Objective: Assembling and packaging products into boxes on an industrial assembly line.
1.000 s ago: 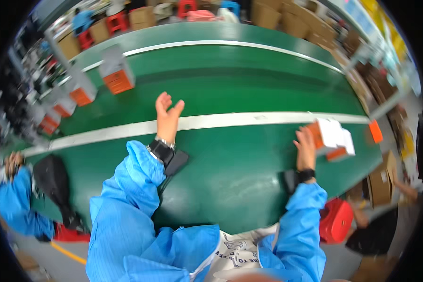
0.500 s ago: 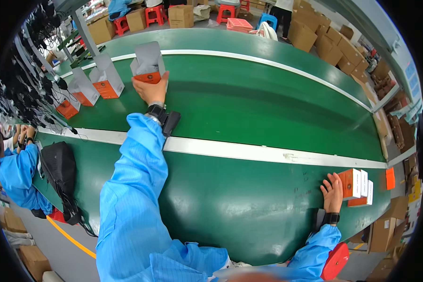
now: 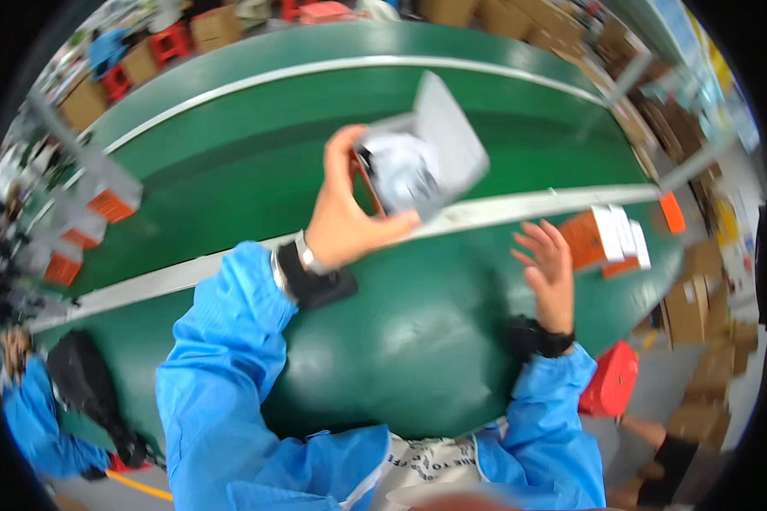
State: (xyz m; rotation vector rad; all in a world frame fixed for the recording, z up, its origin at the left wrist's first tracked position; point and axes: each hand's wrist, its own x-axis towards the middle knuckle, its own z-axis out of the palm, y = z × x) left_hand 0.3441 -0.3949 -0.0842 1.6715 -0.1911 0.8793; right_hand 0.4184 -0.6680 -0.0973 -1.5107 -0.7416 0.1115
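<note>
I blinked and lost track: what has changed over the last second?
The left hand, empty a second ago, has taken hold of an open gray-and-orange box from the left and brought it rightward and toward the person. Unchanged: the right hand is still open and empty beside the orange-and-white boxes, and three other gray-and-orange boxes remain at the left.

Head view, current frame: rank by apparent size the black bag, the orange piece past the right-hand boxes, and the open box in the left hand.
1. Open box
2. Black bag
3. Orange piece
Apparent size only; the box looks nearer the camera.
</note>
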